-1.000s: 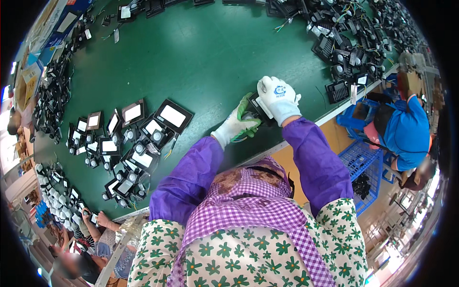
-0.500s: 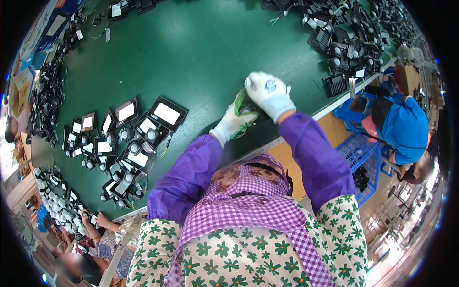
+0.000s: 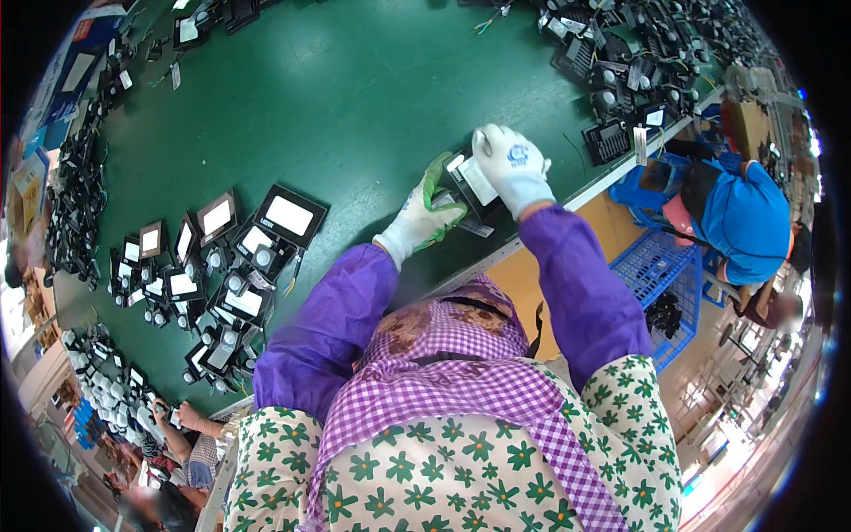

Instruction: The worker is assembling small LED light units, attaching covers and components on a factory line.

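The floodlight (a black, square-framed unit with a white panel) is held above the near edge of the green workbench, in front of the torso. Its lower left side is gripped by the left hand, between the thumb and the fingers of a white glove with a green palm. The right hand, in a white glove, is curled narrow against the opposite side of the unit; whether the housing or a smaller part is pinched cannot be told, as the fingertips are hidden. A white label strip is seen just below the left thumb.

Both forearms are covered by purple sleeves. To the left, a group of floodlights with round sensors is laid out loosely on the bench. At the far right, black floodlights are heaped, with wires and tags exposed. Beyond the bench's right edge, black parts are contained in a blue plastic basket, and a co-worker in a blue shirt is seen near it.
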The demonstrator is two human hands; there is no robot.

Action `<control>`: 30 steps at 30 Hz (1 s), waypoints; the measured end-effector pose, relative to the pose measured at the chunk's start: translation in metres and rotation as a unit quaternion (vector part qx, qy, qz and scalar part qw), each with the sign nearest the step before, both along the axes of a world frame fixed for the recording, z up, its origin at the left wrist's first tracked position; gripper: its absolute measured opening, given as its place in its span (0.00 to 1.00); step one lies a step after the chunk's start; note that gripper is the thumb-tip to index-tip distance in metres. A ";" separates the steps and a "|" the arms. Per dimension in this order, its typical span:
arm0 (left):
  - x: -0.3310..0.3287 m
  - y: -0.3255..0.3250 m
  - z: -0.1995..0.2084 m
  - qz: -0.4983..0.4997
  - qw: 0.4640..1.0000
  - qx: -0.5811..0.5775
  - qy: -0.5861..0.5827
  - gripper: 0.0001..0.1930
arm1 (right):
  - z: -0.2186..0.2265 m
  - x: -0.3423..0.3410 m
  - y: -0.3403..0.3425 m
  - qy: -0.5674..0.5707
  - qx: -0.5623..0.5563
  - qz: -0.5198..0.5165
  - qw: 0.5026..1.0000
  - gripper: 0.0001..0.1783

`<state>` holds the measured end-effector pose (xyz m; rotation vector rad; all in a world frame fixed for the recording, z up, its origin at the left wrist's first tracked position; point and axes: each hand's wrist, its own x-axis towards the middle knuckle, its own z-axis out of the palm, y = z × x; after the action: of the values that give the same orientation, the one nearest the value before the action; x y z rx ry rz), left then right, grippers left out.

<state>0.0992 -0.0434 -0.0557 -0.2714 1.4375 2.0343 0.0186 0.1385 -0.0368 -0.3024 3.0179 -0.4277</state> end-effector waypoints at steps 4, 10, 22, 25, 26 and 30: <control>0.003 0.001 -0.005 0.028 1.000 0.010 0.000 0.46 | 0.021 0.053 -0.003 -0.054 0.056 0.107 0.991 0.08; 0.002 0.003 0.000 0.019 1.000 0.021 -0.007 0.46 | 0.015 0.010 -0.015 -0.051 0.005 0.024 0.998 0.10; 0.010 0.021 0.014 0.057 0.997 -0.030 -0.031 0.45 | 0.007 0.050 0.030 0.005 -0.012 -0.055 0.998 0.06; 0.015 0.025 0.009 0.099 0.994 -0.045 -0.024 0.45 | 0.016 0.088 0.010 -0.042 0.012 -0.075 0.996 0.06; 0.016 0.025 0.010 0.099 0.994 -0.046 -0.026 0.45 | 0.027 0.104 0.002 -0.084 0.020 -0.063 0.994 0.06; 0.020 0.027 0.000 0.128 0.991 -0.029 0.008 0.47 | 0.008 0.071 0.026 -0.101 0.034 -0.172 0.979 0.08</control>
<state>0.1195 -0.0163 -0.0555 -0.4864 1.5389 2.2027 0.0892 0.1643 -0.0292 0.2575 2.8731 -0.3506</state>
